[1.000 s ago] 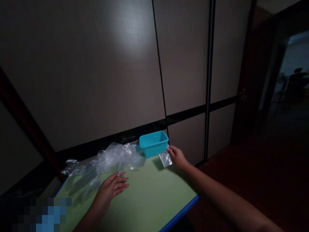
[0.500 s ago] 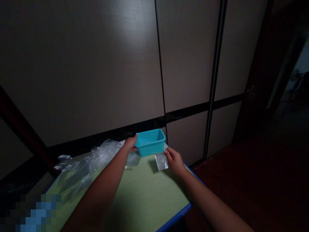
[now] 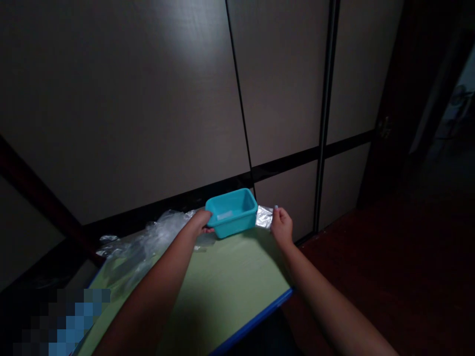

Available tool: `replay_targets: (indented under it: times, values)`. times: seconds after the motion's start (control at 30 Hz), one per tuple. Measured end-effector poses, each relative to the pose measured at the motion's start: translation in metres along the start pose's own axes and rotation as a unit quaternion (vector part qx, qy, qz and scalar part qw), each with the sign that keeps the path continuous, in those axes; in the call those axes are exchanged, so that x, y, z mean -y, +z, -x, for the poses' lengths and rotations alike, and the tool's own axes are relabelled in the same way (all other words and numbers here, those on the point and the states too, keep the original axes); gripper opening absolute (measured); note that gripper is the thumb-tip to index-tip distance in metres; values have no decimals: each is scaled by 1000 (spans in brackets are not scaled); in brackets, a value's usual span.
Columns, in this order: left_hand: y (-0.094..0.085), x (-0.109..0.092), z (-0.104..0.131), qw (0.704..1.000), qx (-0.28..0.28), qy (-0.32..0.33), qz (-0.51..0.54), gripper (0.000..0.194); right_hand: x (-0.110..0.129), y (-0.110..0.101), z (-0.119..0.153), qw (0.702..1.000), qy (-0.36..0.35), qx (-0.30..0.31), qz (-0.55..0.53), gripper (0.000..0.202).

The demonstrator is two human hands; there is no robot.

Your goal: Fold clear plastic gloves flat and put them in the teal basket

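A turquoise rectangular box point(image 3: 235, 226) is held at its left end by my left hand point(image 3: 201, 222), thumb over the rim. A small pale flat piece point(image 3: 224, 215) lies inside the box. My right hand point(image 3: 282, 225) pinches a small clear, shiny plastic packet point(image 3: 264, 217) by its right edge, just right of the box. Whether anything is inside the packet cannot be made out. Crumpled clear plastic bags point(image 3: 163, 230) lie to the left of the box, partly behind my left forearm.
The green table point(image 3: 230, 282) has a blue edge. Large wardrobe panels point(image 3: 148, 109) stand right behind it. A dark red floor point(image 3: 349, 257) and a door with a handle point(image 3: 385, 127) are on the right.
My right hand has lifted the packet up and to the right, from below the box's corner to beside it. The box in my left hand has tilted, showing more of its inside.
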State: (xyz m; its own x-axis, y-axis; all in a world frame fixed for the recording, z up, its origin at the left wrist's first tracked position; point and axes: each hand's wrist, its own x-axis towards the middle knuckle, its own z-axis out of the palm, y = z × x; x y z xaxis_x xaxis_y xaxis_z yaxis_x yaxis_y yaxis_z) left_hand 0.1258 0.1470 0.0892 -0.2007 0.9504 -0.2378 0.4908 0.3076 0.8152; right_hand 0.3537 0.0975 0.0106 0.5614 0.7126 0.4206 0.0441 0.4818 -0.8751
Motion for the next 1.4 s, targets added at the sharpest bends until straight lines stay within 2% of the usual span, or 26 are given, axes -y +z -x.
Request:
replay_targets:
  times: [0.1, 0.23, 0.37, 0.5, 0.6, 0.7, 0.8, 0.9, 0.97, 1.07, 1.13, 1.2, 1.27, 1.4]
  values:
    - [-14, 9, 31, 1000, 15, -23, -11, 28, 0, -4, -5, 1000, 3, -8, -27, 44]
    - [-34, 33, 81, 998, 51, -34, -21, 26, 11, -9, -9, 998, 8, 27, -53, 45]
    - [-43, 60, 124, 997, 68, -43, 3, 27, 44, -6, -5, 992, 14, 103, -64, 45]
    - [-41, 80, 147, 994, 58, -57, 71, 23, 80, 14, 7, 975, -6, 223, -12, 42]
    - [-36, 90, 154, 988, 63, -66, 121, 24, 96, 36, 20, 945, -38, 323, 36, 40]
    - [-30, 95, 157, 981, 69, -69, 167, 31, 102, 58, 33, 909, -68, 392, 121, 38]
    - [-24, 98, 161, 980, 48, -67, 182, 51, 105, 75, 44, 847, -68, 472, 233, 35]
    - [-20, 102, 164, 989, 34, -58, 133, 74, 104, 86, 51, 772, -34, 541, 331, 31]
    - [-21, 109, 164, 997, 12, -16, 77, 78, 102, 91, 54, 725, -27, 572, 383, 30]
    - [-21, 126, 160, 991, -85, 102, 15, 65, 96, 94, 57, 670, -29, 602, 434, 30]
    - [-20, 141, 158, 973, -138, 185, 1, 58, 91, 95, 60, 646, -23, 617, 449, 32]
    - [-16, 156, 156, 960, -150, 235, 20, 53, 87, 95, 62, 628, -7, 631, 455, 33]
    - [-13, 169, 155, 956, -156, 244, 50, 50, 85, 95, 64, 617, 15, 643, 454, 30]
    - [-10, 184, 156, 961, -151, 210, 95, 46, 83, 95, 66, 612, 67, 647, 450, 23]
